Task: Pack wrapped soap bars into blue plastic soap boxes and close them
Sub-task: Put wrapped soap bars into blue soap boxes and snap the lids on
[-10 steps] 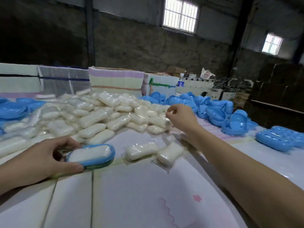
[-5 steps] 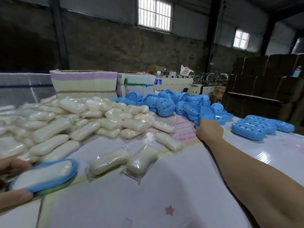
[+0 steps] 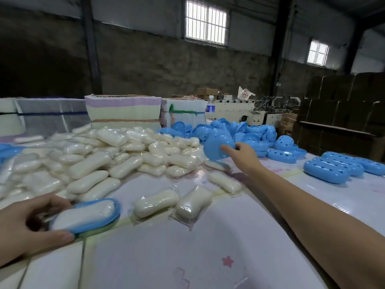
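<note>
Fingers (image 3: 226, 150) of your right hand (image 3: 242, 156) curl on a blue lid (image 3: 217, 147), lifted off the heap of shells (image 3: 250, 132). Left hand (image 3: 27, 226) grips the tray (image 3: 93, 223) by its near end, thumb below, fingers above; the tray sits on the table (image 3: 187, 257), near left, with a wrapped soap (image 3: 83, 214) lying in it. Judgement: lid is light, stiff, thin plastic with holes; hold it by the rim, not the dome, so it can snap on square. Film on the soap looks slippery. Bottle (image 3: 210, 109) label too blurred to read; no other legible writing.
</note>
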Demonstrator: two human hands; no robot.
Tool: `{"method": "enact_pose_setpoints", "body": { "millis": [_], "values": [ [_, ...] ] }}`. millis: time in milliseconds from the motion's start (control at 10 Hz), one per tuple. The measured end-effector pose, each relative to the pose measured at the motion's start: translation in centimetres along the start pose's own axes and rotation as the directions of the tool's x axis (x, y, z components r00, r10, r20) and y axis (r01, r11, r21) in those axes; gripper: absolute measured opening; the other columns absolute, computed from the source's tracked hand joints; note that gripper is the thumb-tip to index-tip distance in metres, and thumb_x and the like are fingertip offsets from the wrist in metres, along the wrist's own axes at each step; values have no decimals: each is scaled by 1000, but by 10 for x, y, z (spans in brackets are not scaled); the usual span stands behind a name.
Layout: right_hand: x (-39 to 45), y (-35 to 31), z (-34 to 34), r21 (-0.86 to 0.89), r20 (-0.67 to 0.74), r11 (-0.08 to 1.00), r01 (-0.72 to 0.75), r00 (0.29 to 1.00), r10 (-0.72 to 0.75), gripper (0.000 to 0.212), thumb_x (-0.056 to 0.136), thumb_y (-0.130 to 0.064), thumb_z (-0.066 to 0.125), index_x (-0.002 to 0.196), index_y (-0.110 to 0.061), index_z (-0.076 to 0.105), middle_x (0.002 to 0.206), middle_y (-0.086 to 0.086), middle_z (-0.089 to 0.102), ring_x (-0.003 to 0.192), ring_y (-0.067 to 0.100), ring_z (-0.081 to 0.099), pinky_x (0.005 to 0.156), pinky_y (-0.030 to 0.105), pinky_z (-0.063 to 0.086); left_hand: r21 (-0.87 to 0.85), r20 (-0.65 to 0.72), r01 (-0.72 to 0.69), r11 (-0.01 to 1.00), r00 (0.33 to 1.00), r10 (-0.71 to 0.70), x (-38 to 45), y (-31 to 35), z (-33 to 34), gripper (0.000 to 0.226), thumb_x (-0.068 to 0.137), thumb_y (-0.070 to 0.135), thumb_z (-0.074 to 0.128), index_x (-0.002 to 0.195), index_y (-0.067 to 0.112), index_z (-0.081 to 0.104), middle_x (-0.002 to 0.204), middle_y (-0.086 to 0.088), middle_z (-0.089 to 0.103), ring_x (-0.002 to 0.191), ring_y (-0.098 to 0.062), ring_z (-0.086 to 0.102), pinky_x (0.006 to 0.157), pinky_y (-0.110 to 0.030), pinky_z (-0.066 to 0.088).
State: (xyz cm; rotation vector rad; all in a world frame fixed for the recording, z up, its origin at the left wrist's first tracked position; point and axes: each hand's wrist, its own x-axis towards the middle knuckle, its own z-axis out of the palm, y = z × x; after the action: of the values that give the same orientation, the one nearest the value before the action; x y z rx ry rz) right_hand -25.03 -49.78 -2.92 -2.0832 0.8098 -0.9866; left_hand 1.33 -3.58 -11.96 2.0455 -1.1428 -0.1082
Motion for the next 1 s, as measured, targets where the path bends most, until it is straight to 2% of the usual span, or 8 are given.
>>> {"method": "enact_pose_setpoints", "body": {
  "millis": [100,200,400,500,600,700,800,1000],
  "values": [
    [-3,-18,5,79,-24,997,-17,1000,19,40,84,-47,62,72,-10,56,65,-1,45,59,14,39,55,28,29,70,-31,99,993,995,-97,-3,18,-14,85,44,70,90,114,27,70,92,8,77,71,-14,74,53,-20,56],
    [-12,-48,18,250,90,961,-119,991,100,39,82,-51,62,80,-12,57,60,-1,41,53,13,34,51,29,28,75,-40,42,996,998,-39,-1,29,-9,91,39,77,88,116,31,68,89,12,77,66,-9,71,50,-17,52],
    [-48,-125,60,373,499,863,-340,858,122,41,82,-55,64,75,-20,43,46,-8,30,42,9,28,42,22,24,72,-50,22,997,999,-18,-12,71,-11,89,31,84,82,110,46,68,90,17,76,69,-12,70,61,-24,55],
    [-74,-158,83,358,647,841,-406,757,89,41,83,-55,64,77,-21,41,48,-6,28,42,10,22,42,22,16,32,-35,30,999,999,-29,-15,87,-10,73,34,69,87,101,47,69,91,16,76,74,-16,70,73,-28,56],
    [-104,-172,108,348,711,859,-377,703,21,38,83,-56,63,83,-21,47,49,-6,28,43,10,21,40,21,17,-12,-45,55,998,997,-55,-17,92,-7,57,46,46,99,96,36,73,90,20,75,72,-5,67,69,-16,52],
    [-128,-167,124,314,624,929,-198,780,-44,41,82,-58,61,80,-19,46,52,-4,28,44,12,21,43,23,17,-55,-59,74,996,995,-77,-18,93,-5,56,57,23,98,103,32,67,93,29,73,71,9,64,67,-8,48],
    [-136,-163,127,221,520,975,-34,850,-88,47,80,-62,56,75,-19,39,58,-2,26,47,15,21,48,26,18,-103,-34,78,992,996,-82,-20,94,-7,68,56,29,99,110,41,59,95,30,71,65,9,62,61,-6,45],
    [-139,-166,130,96,470,991,88,874,-124,51,84,-61,55,63,-17,40,50,-5,32,42,12,26,49,28,24,-80,-4,75,994,997,-75,-25,102,-12,82,42,66,84,111,67,40,99,42,63,77,14,62,64,-2,43]
  ]
}}
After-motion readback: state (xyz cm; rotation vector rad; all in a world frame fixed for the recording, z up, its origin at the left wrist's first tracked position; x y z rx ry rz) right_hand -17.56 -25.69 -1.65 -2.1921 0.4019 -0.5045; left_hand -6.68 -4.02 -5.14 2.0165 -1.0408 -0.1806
